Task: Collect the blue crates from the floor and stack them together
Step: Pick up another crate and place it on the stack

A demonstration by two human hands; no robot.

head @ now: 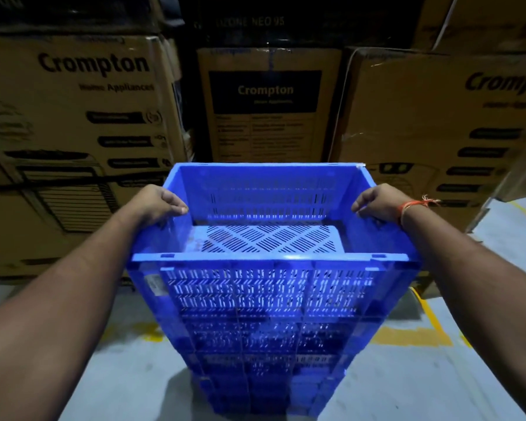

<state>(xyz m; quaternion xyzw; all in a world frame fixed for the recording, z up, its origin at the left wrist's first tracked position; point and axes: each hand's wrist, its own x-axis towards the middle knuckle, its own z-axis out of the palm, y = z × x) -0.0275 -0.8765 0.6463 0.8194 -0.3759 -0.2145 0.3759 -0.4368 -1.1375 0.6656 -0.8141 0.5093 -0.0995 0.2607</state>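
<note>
A blue slotted plastic crate (268, 287) sits on top of a stack of blue crates (268, 375) that stands on the floor in front of me. It is empty, and its perforated bottom shows inside. My left hand (161, 202) grips the crate's left rim, fingers curled over the edge. On the opposite rim my right hand (377, 203) holds on the same way; an orange thread circles that wrist.
Large brown Crompton cardboard boxes (73, 132) are piled in a wall just behind the stack, left, centre (268, 101) and right (453, 132). The grey concrete floor (104, 360) carries yellow painted marks (413, 335) to the right of the stack.
</note>
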